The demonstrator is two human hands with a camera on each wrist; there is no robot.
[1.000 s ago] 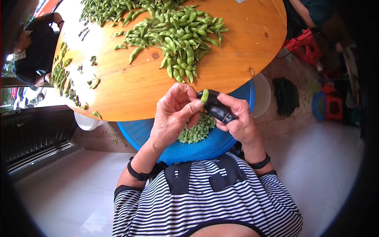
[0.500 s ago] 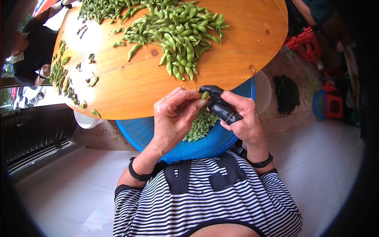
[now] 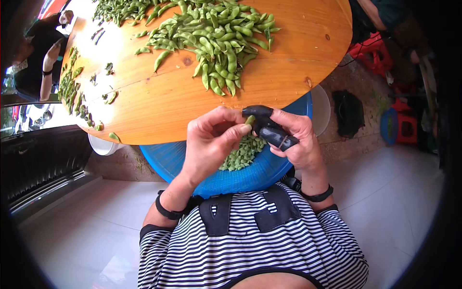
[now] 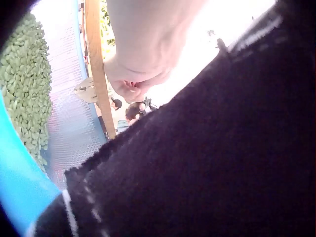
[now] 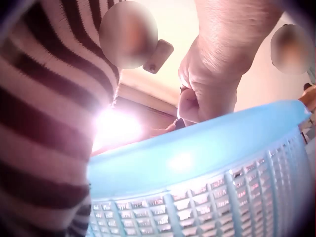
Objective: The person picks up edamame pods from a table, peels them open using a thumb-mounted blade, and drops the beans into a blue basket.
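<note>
My left hand [image 3: 209,139] pinches a green edamame pod [image 3: 250,120] between thumb and forefinger. On the pod's other side is my right hand [image 3: 301,137], its thumb and forefinger in black coverings [image 3: 278,137] that close against the pod's end. Below both hands, shelled beans [image 3: 243,155] lie in a blue mesh basket [image 3: 216,185]. The left wrist view shows these beans [image 4: 24,84] beside the bent left hand [image 4: 143,64]. In the right wrist view the right hand [image 5: 212,84] overlaps the basket's rim [image 5: 197,143], its fingertips hidden.
A large pile of edamame pods [image 3: 219,43] lies on the round wooden table [image 3: 154,106], with more pods along its left edge. White buckets [image 3: 103,144] show beneath the table. Another person [image 3: 36,62] is at the far left. Red stools [image 3: 373,55] stand at right.
The pod has tilted and sunk lower between the fingers, less of it showing. Both hands have shifted slightly, the right one outward. The other person's arms have moved up.
</note>
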